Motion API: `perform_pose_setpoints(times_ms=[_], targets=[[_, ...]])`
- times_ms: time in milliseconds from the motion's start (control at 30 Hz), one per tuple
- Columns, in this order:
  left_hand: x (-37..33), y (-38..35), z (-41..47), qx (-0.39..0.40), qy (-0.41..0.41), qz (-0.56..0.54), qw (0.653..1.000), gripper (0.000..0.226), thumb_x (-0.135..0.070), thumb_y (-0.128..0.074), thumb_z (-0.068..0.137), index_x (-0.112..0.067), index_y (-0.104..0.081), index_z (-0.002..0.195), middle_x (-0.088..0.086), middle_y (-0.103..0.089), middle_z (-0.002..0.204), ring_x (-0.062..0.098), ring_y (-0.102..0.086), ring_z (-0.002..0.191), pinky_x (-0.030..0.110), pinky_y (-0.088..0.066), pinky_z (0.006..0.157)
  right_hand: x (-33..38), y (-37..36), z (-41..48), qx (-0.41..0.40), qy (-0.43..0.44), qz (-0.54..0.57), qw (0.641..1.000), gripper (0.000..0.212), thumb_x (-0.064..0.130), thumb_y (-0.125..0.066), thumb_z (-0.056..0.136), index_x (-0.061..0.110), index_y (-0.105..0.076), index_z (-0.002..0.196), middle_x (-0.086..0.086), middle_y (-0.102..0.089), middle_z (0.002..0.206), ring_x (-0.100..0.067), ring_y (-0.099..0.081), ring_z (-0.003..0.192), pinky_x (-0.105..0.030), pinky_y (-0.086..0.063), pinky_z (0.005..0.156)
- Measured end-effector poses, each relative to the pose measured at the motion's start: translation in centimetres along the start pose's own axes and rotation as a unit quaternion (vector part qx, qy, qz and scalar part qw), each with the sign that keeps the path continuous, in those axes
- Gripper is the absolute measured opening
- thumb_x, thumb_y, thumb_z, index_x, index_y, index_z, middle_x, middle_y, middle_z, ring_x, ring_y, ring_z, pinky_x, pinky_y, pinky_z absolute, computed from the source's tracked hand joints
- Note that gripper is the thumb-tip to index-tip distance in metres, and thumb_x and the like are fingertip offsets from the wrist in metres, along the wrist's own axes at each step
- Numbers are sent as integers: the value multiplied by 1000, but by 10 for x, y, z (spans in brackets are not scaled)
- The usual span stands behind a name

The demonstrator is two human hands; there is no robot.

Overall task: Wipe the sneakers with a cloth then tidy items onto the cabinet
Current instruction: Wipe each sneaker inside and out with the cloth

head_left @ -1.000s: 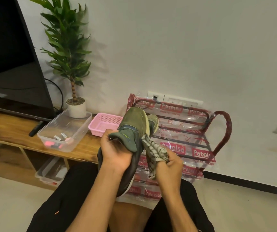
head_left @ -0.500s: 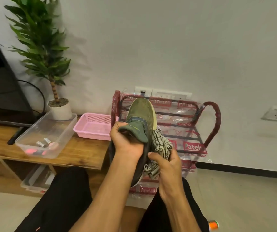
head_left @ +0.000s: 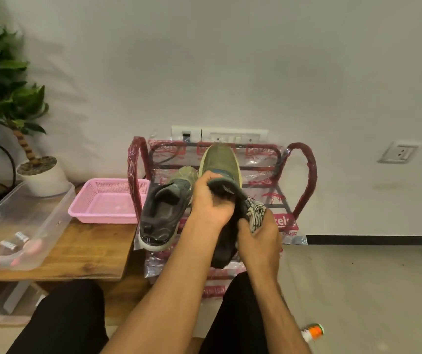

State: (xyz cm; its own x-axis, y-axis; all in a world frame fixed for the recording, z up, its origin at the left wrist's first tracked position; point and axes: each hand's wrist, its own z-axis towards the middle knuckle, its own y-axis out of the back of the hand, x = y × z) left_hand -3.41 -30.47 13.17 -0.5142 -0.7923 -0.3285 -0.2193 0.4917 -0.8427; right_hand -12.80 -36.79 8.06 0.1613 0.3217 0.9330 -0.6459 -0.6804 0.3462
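An olive-green sneaker (head_left: pixel 219 162) is held upright in front of a seated person, toe pointing up, above a red shoe rack (head_left: pixel 308 175) wrapped in printed plastic. The sneaker is gripped at its tongue and collar by the left hand (head_left: pixel 208 205), whose fingers (head_left: pixel 213 178) are curled tightly over the opening. A black-and-white patterned cloth (head_left: pixel 256 213) is bunched in the right hand (head_left: pixel 259 238), with that hand's fingers closed round it, and is pressed against the right side of the held sneaker.

A second sneaker (head_left: pixel 164 210), darker in colour, is seen lying sole down on the rack just left of the held one, its toe toward the wall. Left of the rack, a wooden surface (head_left: pixel 90 249) is seen. On it a pink basket (head_left: pixel 108 203) is set just beside the rack. A clear plastic container (head_left: pixel 26 213) with a few small items inside lies further left, and a potted plant (head_left: pixel 41 175) stands behind it by the wall. A small orange-capped bottle (head_left: pixel 313 332) lies on the floor at the lower right. The person's legs, clothed in black, are visible along the bottom edge.
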Motion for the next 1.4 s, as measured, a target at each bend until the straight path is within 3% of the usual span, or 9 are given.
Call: perform_pose_setpoints(times_ms=[267, 400, 500, 600, 700, 800, 900, 1067, 1400], targets=[[-10, 16, 15, -59, 72, 89, 992, 50, -18, -48, 94, 11, -45, 135, 29, -51, 135, 40, -47, 130, 46, -31, 116, 1, -17, 49, -18, 8, -126, 992, 34, 27, -59, 91, 12, -56, 121, -7, -68, 94, -26, -66, 85, -41, -57, 70], [-11, 16, 18, -71, 67, 144, 985, 41, -18, -41, 103, 13, -46, 129, 33, -55, 130, 41, -54, 125, 46, -44, 105, -2, -25, 60, -23, 0, -141, 990, 31, 26, -59, 91, 13, -57, 119, -8, -68, 95, -29, -67, 84, -47, -58, 72], [-13, 14, 22, -54, 80, 264, 960, 34, -22, -39, 105, 8, -56, 104, 26, -72, 90, 31, -73, 87, 34, -61, 67, -4, -26, 69, -35, -1, -147, 988, 30, 24, -60, 92, 10, -58, 118, -11, -69, 97, -30, -65, 85, -47, -57, 75], [-16, 18, 28, -87, 48, 465, 880, 39, -30, -44, 104, -2, -58, 80, 8, -64, 47, 12, -59, 33, 19, -44, 31, -5, -28, 77, -41, -14, -137, 990, 25, 22, -61, 91, 11, -57, 113, -8, -67, 90, -27, -65, 78, -47, -58, 72], [-18, 28, 38, -125, -2, 600, 791, 45, -32, -49, 102, -5, -59, 68, 4, -56, 39, 12, -47, 26, 17, -34, 31, -8, -31, 85, -27, -29, -119, 992, 19, 20, -62, 91, 12, -57, 107, -5, -66, 85, -22, -65, 72, -43, -58, 65], [-20, 36, 46, -171, -101, 727, 657, 41, -41, -56, 95, -9, -65, 71, 1, -64, 51, 14, -59, 41, 25, -49, 51, -13, -35, 93, -8, -58, -89, 994, 16, 17, -64, 90, 11, -59, 104, -5, -67, 85, -17, -63, 69, -32, -53, 57], [-21, 36, 44, -204, -193, 779, 560, 41, -48, -59, 91, -11, -61, 107, 9, -69, 101, 31, -65, 97, 39, -48, 81, -17, -38, 98, 9, -78, -65, 995, 9, 14, -64, 90, 11, -60, 96, -3, -66, 79, -13, -61, 64, -25, -43, 49], [-17, 40, 44, -171, -207, 795, 544, 51, -47, -53, 94, -15, -44, 132, 11, -56, 131, 36, -55, 117, 45, -43, 93, -23, -36, 105, 29, -87, -46, 995, 7, 11, -66, 88, 15, -60, 88, -2, -67, 80, -16, -64, 72, -29, -50, 56], [-2, 44, 36, -100, -160, 741, 644, 56, -23, -49, 97, -28, -35, 151, 3, -49, 147, 30, -46, 132, 42, -39, 106, -23, -31, 107, 88, -89, -6, 992, 19, 6, -72, 85, 13, -63, 100, -1, -69, 88, -18, -65, 82, -34, -55, 71]])
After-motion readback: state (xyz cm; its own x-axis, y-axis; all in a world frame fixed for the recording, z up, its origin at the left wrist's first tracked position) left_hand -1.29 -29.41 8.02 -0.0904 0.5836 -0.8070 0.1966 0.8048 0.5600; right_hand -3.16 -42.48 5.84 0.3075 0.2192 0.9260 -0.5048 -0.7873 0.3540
